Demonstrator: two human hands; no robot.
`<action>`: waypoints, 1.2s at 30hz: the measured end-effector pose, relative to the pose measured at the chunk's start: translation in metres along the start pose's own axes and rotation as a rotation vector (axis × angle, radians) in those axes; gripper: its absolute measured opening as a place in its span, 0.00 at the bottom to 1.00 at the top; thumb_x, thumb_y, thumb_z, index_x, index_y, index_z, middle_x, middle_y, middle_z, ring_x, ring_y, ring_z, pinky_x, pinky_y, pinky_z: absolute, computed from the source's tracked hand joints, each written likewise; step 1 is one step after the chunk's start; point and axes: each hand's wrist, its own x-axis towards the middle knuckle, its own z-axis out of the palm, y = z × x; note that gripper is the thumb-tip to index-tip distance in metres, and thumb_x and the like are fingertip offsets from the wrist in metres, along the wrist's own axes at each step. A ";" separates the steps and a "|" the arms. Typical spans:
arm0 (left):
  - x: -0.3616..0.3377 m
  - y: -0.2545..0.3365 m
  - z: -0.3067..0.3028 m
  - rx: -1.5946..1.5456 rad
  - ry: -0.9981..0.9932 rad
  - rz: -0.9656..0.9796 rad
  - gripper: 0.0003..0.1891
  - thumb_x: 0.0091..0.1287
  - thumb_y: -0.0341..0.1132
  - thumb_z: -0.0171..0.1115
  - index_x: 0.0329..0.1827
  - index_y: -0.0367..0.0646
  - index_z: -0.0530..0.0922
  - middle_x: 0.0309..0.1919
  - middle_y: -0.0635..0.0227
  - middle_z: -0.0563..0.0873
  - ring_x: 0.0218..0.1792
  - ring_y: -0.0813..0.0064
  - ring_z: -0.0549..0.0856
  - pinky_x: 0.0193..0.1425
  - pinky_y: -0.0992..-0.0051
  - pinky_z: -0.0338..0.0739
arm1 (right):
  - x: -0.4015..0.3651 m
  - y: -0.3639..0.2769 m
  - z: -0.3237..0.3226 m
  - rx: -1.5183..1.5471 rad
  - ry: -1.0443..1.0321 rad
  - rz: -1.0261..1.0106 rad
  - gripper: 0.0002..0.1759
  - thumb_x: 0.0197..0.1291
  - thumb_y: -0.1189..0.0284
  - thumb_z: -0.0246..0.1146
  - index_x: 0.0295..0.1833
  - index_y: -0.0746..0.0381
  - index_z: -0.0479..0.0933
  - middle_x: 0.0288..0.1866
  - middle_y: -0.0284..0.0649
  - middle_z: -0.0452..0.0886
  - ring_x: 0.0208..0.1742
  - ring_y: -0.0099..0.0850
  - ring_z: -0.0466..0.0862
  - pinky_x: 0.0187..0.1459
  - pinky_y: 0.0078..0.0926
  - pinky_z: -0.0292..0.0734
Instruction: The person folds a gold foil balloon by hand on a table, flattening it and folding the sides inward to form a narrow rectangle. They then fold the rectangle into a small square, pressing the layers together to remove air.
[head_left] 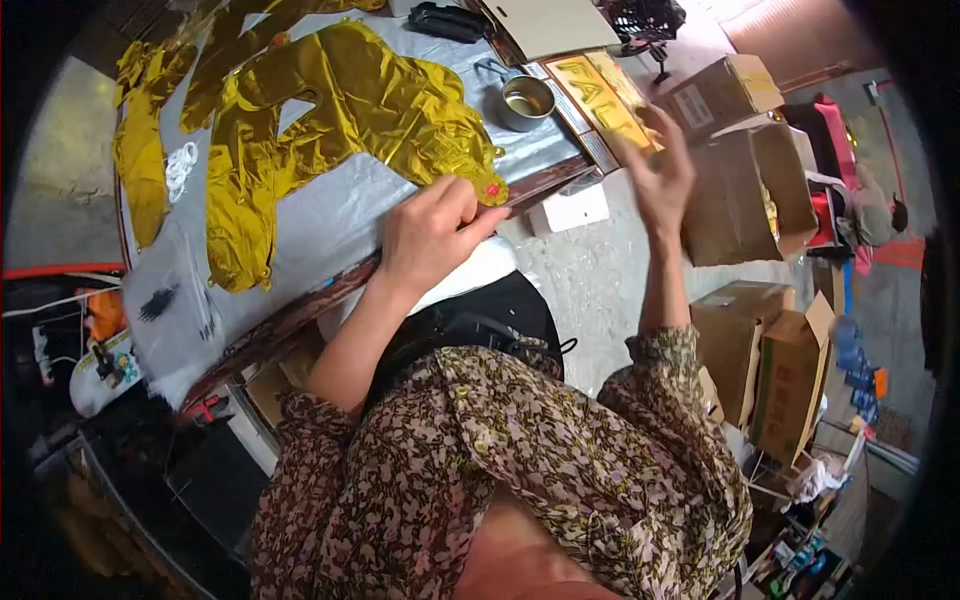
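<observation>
A gold foil balloon (340, 95) lies flat and crinkled on the silver-grey table cover, with a red mark on its near right tab. Right beside that tab, at the table's front edge, is my left hand (430, 235). Its fingers are curled and its thumb points right; what they grip, if anything, is hidden. My right hand (660, 180) is raised off the table's right end, fingers apart and slightly blurred, with nothing seen in it. Behind it lies a yellow printed packet (590, 95) with large letters.
A metal cup (527, 102) stands near the table's right end. More gold foil (142, 150) and a white string bundle (180, 170) lie at left. A black case (450, 22) is at the back. Cardboard boxes (745, 195) stand on the floor at right.
</observation>
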 end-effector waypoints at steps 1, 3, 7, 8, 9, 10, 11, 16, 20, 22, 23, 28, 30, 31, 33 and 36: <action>-0.002 0.007 -0.009 -0.004 0.003 0.010 0.18 0.62 0.40 0.82 0.32 0.45 0.76 0.26 0.68 0.80 0.22 0.66 0.80 0.25 0.66 0.74 | 0.002 -0.010 0.016 0.001 -0.073 -0.080 0.35 0.61 0.68 0.80 0.71 0.68 0.78 0.66 0.46 0.85 0.67 0.34 0.83 0.68 0.33 0.76; -0.008 0.037 -0.042 -0.381 0.030 -0.169 0.18 0.60 0.36 0.83 0.30 0.45 0.75 0.23 0.71 0.77 0.21 0.74 0.76 0.24 0.71 0.71 | 0.011 -0.017 0.047 -0.065 -0.171 -0.218 0.42 0.57 0.62 0.83 0.73 0.66 0.75 0.66 0.48 0.85 0.68 0.38 0.83 0.69 0.38 0.75; -0.024 0.092 -0.117 -0.790 0.122 0.213 0.12 0.59 0.34 0.83 0.31 0.47 0.83 0.25 0.71 0.85 0.20 0.78 0.80 0.23 0.77 0.71 | 0.016 -0.028 0.086 -0.346 -0.212 -0.291 0.51 0.53 0.52 0.83 0.77 0.64 0.71 0.64 0.53 0.84 0.67 0.48 0.82 0.69 0.45 0.73; -0.029 0.099 -0.125 -0.977 0.164 0.281 0.08 0.61 0.34 0.81 0.33 0.47 0.86 0.26 0.70 0.87 0.20 0.78 0.81 0.22 0.78 0.72 | 0.019 -0.028 0.090 -0.354 -0.225 -0.259 0.53 0.52 0.49 0.82 0.77 0.63 0.70 0.64 0.53 0.84 0.66 0.50 0.81 0.69 0.48 0.71; -0.025 0.100 -0.140 -1.056 0.067 0.377 0.04 0.64 0.33 0.77 0.36 0.45 0.89 0.26 0.70 0.88 0.19 0.78 0.81 0.21 0.78 0.72 | 0.021 -0.028 0.093 -0.350 -0.223 -0.262 0.53 0.52 0.49 0.82 0.77 0.63 0.70 0.64 0.53 0.84 0.66 0.50 0.81 0.69 0.48 0.71; -0.023 0.100 -0.153 -1.133 -0.032 0.471 0.02 0.67 0.32 0.74 0.38 0.44 0.91 0.27 0.71 0.88 0.19 0.78 0.82 0.20 0.79 0.72 | 0.023 -0.027 0.095 -0.361 -0.213 -0.232 0.52 0.52 0.50 0.82 0.77 0.63 0.70 0.64 0.53 0.84 0.66 0.50 0.82 0.69 0.47 0.72; -0.026 0.106 -0.155 -1.150 0.011 0.464 0.03 0.69 0.30 0.71 0.40 0.43 0.92 0.26 0.71 0.88 0.19 0.79 0.82 0.20 0.80 0.72 | 0.025 -0.025 0.097 -0.372 -0.205 -0.201 0.51 0.52 0.51 0.82 0.76 0.63 0.70 0.64 0.53 0.84 0.65 0.50 0.82 0.68 0.47 0.73; -0.045 0.118 -0.177 -1.136 -0.218 0.306 0.27 0.73 0.52 0.73 0.73 0.81 0.74 0.48 0.67 0.87 0.29 0.74 0.80 0.22 0.66 0.75 | 0.031 -0.016 0.105 -0.289 -0.238 -0.152 0.50 0.52 0.57 0.84 0.76 0.65 0.71 0.63 0.54 0.85 0.65 0.50 0.83 0.67 0.45 0.77; -0.046 0.122 -0.162 -1.203 -0.175 0.341 0.25 0.74 0.53 0.72 0.72 0.83 0.75 0.41 0.71 0.87 0.25 0.75 0.76 0.21 0.66 0.70 | 0.042 -0.008 0.096 -0.074 -0.209 -0.085 0.48 0.53 0.66 0.85 0.77 0.66 0.70 0.62 0.49 0.86 0.64 0.39 0.85 0.67 0.36 0.79; -0.055 0.123 -0.149 -1.189 0.106 0.405 0.24 0.74 0.52 0.72 0.71 0.84 0.76 0.38 0.73 0.87 0.24 0.76 0.75 0.21 0.67 0.69 | 0.052 -0.005 0.082 -0.029 -0.165 -0.112 0.46 0.55 0.72 0.84 0.77 0.66 0.70 0.61 0.45 0.87 0.61 0.32 0.87 0.64 0.31 0.81; -0.055 0.123 -0.151 -1.192 0.104 0.405 0.24 0.74 0.52 0.72 0.71 0.84 0.76 0.38 0.73 0.87 0.24 0.76 0.75 0.21 0.67 0.69 | 0.056 -0.004 0.075 -0.032 -0.164 -0.110 0.46 0.55 0.72 0.84 0.77 0.66 0.70 0.61 0.45 0.87 0.61 0.32 0.87 0.64 0.31 0.81; -0.038 0.118 -0.157 -1.265 -0.141 0.416 0.22 0.74 0.52 0.72 0.69 0.83 0.78 0.35 0.73 0.87 0.24 0.77 0.74 0.21 0.68 0.68 | 0.066 0.009 0.041 -0.046 -0.195 -0.011 0.47 0.55 0.67 0.84 0.78 0.66 0.71 0.65 0.49 0.86 0.62 0.33 0.87 0.63 0.31 0.81; -0.036 0.114 -0.158 -1.254 -0.173 0.420 0.22 0.75 0.52 0.71 0.69 0.82 0.78 0.36 0.73 0.87 0.24 0.77 0.74 0.20 0.68 0.68 | 0.067 0.019 0.037 -0.096 -0.181 -0.032 0.48 0.56 0.65 0.84 0.79 0.66 0.70 0.64 0.52 0.86 0.62 0.34 0.87 0.62 0.32 0.83; -0.035 0.113 -0.159 -1.244 -0.211 0.425 0.21 0.75 0.51 0.71 0.69 0.81 0.78 0.36 0.73 0.87 0.24 0.77 0.74 0.20 0.68 0.68 | 0.066 0.022 0.035 -0.095 -0.182 -0.032 0.48 0.56 0.65 0.84 0.79 0.66 0.70 0.64 0.52 0.86 0.62 0.34 0.87 0.62 0.32 0.83; -0.031 0.113 -0.157 -1.268 -0.239 0.420 0.21 0.75 0.51 0.71 0.69 0.80 0.78 0.37 0.72 0.87 0.24 0.77 0.74 0.20 0.68 0.69 | 0.064 0.027 0.033 -0.048 -0.199 0.061 0.48 0.57 0.67 0.83 0.80 0.67 0.68 0.64 0.51 0.86 0.62 0.32 0.87 0.61 0.30 0.83; -0.025 0.110 -0.153 -1.298 -0.264 0.448 0.20 0.75 0.51 0.71 0.68 0.78 0.79 0.38 0.72 0.87 0.24 0.76 0.74 0.20 0.67 0.69 | 0.065 0.041 0.035 -0.083 -0.211 0.079 0.48 0.58 0.69 0.83 0.81 0.67 0.67 0.64 0.51 0.86 0.62 0.30 0.86 0.62 0.28 0.82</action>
